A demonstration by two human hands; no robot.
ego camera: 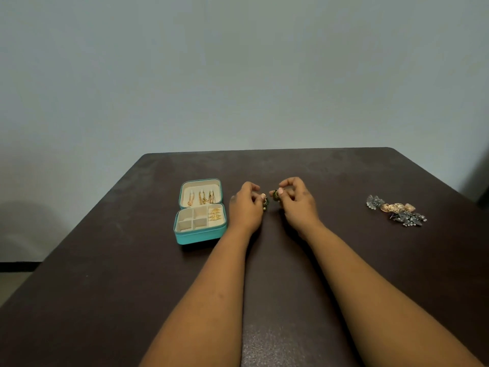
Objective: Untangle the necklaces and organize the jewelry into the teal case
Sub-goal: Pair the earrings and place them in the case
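The teal case (199, 236) lies open on the dark table, left of my hands. Gold necklaces (202, 198) hang inside its cream lid, and small gold pieces (215, 214) fill its right compartment. My left hand (246, 207) pinches a small green and gold earring (264, 203) at its fingertips. Just to its right, my right hand (296, 201) pinches a matching green earring (275, 195). The two earrings are a short gap apart, a little above the tabletop.
A heap of silver and gold filigree jewelry (397, 211) lies at the right side of the dark brown table (291, 327). The table's far edge meets a plain wall. The case's small left compartments (191, 218) look bare.
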